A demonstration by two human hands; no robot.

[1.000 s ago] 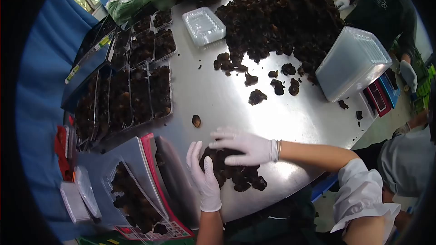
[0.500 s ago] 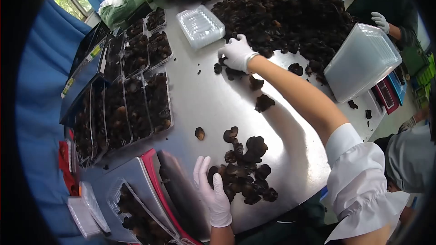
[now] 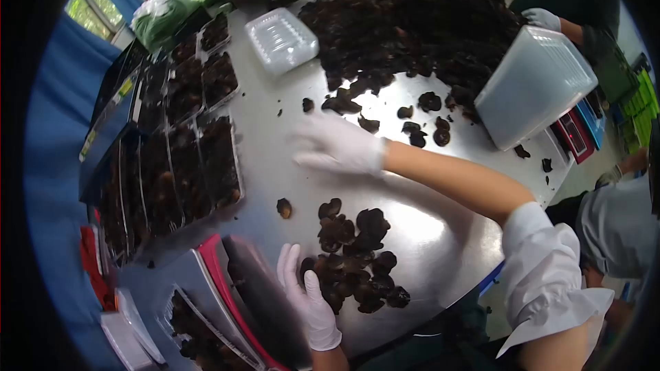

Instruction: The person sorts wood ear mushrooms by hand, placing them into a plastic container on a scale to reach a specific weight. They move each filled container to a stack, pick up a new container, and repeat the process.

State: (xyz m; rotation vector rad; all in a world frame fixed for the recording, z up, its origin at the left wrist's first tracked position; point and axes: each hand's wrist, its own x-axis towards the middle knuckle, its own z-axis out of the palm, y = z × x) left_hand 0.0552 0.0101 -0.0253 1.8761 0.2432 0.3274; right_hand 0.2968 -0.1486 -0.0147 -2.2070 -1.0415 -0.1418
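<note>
White-gloved left hand (image 3: 311, 304): curving beside dark pieces (image 3: 352, 277), grip parted.
Right hand (image 3: 338, 144): hovering above bench (image 3: 443, 261), grip blurring beyond telling.

Glare across the tabletop (image 3: 440, 261), dark corners

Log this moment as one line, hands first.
left hand: at edge of small dark heap | right hand: over metal table, blurred | large dark pile: beyond | clear container stack: picture right
</note>
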